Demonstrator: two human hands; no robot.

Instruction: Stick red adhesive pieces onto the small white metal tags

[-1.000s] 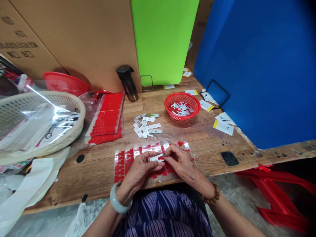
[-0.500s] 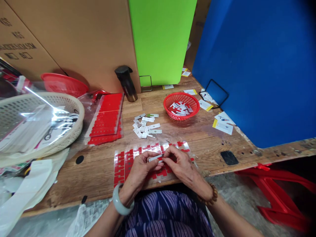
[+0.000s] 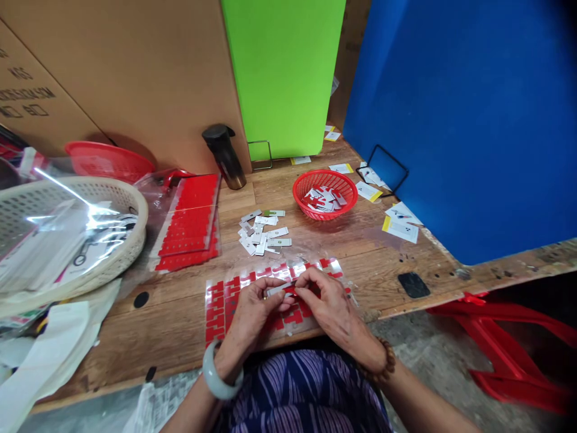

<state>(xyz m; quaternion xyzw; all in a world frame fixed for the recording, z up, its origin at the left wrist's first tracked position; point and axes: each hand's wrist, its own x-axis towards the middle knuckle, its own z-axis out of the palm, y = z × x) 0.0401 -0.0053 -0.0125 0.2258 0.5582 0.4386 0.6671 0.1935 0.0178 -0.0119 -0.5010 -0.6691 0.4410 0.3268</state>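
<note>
My left hand [image 3: 258,305] is closed on a small flat metal plate [image 3: 278,288], pale and narrow, between thumb and fingers. My right hand [image 3: 325,300] pinches at the plate's right end, where a bit of red shows; whether this is a separate sticker is hidden by the fingers. Under both hands lies a clear sheet of red stickers [image 3: 217,307] near the table's front edge. Beyond it is a loose pile of similar metal plates [image 3: 261,231]. A red basket [image 3: 301,204] behind holds several white and red pieces.
On the left stand a large cream basket [image 3: 139,225] with bagged printed sheets and a stack of red sticker sheets [image 3: 192,210]. A black tumbler [image 3: 228,159] stands by the cardboard [image 3: 171,72]. Blue [image 3: 473,132] and green [image 3: 283,72] panels rise behind. Printed cards [image 3: 401,228] lie right.
The view has shifted slightly, so the table's things sit a little further left. My hands keep nearly the same hold, and the plate's right end looks a little more covered by fingers.
</note>
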